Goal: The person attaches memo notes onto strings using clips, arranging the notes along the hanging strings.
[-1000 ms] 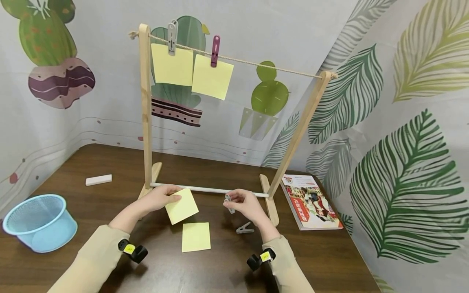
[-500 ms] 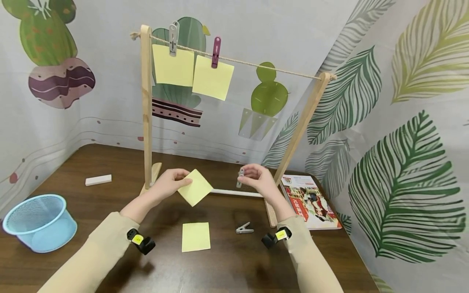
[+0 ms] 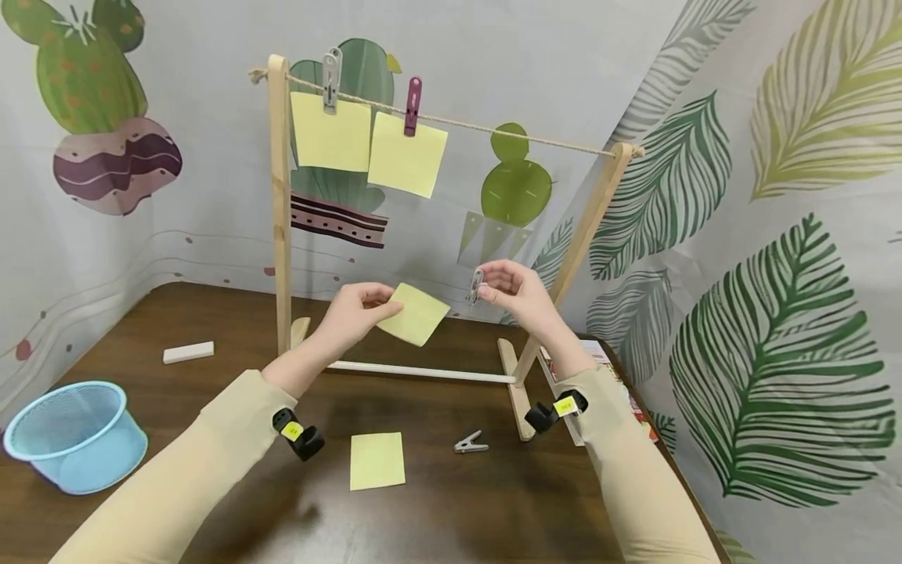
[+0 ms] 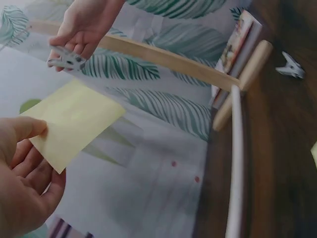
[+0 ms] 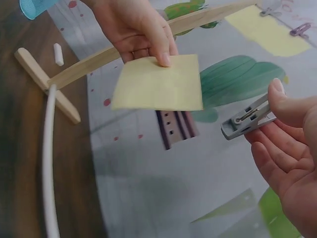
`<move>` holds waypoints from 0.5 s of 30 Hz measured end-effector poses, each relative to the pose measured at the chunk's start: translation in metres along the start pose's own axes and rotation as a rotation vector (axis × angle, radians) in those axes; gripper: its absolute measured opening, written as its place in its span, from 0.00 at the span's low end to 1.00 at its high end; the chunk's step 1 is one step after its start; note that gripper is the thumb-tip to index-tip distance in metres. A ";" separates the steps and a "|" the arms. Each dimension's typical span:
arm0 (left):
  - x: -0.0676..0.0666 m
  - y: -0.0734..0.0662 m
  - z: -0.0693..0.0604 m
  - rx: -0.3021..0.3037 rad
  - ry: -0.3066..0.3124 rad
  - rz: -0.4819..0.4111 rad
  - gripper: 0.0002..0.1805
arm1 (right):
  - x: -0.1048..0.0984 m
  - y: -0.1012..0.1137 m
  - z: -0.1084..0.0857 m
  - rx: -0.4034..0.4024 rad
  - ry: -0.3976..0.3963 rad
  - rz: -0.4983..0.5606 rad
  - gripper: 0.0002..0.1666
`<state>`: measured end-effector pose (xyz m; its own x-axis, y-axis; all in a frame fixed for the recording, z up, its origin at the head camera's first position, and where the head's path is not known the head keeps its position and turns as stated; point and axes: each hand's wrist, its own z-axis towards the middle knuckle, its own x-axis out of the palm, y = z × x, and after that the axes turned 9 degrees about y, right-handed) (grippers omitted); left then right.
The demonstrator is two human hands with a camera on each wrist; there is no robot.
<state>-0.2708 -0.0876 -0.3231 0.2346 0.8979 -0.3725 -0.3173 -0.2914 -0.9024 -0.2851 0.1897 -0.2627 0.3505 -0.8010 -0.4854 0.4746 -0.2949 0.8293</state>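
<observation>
Between thumb and fingers, my left hand (image 3: 358, 313) pinches a yellow sticky note (image 3: 416, 315) by its corner, raised above the table. To its right, my right hand (image 3: 517, 294) pinches a grey clothespin (image 5: 247, 118) by its handle end; note and clothespin are apart. Above both hands, a string (image 3: 479, 121) runs across a wooden frame (image 3: 280, 204). From its left half hang two yellow notes, one under a grey clothespin (image 3: 331, 78), the other under a purple clothespin (image 3: 413, 106). On the table lie another yellow note (image 3: 377, 460) and a loose grey clothespin (image 3: 470, 443).
A blue mesh basket (image 3: 77, 439) stands at the table's left, with a white block (image 3: 188, 352) behind it. A white bar (image 3: 430, 371) joins the frame's feet. Partly behind my right forearm lies a book (image 3: 597, 352).
Both hands have risen from near the table and shifted right, carrying the note and the clothespin toward the string. The hanging notes and the things on the table stay where they were.
</observation>
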 end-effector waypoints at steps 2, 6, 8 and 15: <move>0.000 -0.011 0.005 0.005 -0.025 -0.023 0.16 | -0.005 0.011 0.004 -0.010 -0.013 0.000 0.20; 0.000 -0.029 0.017 0.019 -0.060 -0.085 0.17 | -0.013 0.031 0.013 -0.044 -0.056 0.001 0.20; 0.000 -0.037 0.023 0.032 -0.076 -0.103 0.17 | -0.017 0.041 0.017 -0.063 -0.080 -0.013 0.19; 0.000 -0.067 0.039 0.086 -0.116 -0.145 0.17 | -0.031 0.073 0.034 -0.151 -0.170 -0.031 0.20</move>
<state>-0.2852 -0.0557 -0.2542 0.1774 0.9619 -0.2081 -0.3661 -0.1317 -0.9212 -0.2886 0.1752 -0.1781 0.1990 -0.8728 -0.4458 0.6029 -0.2496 0.7578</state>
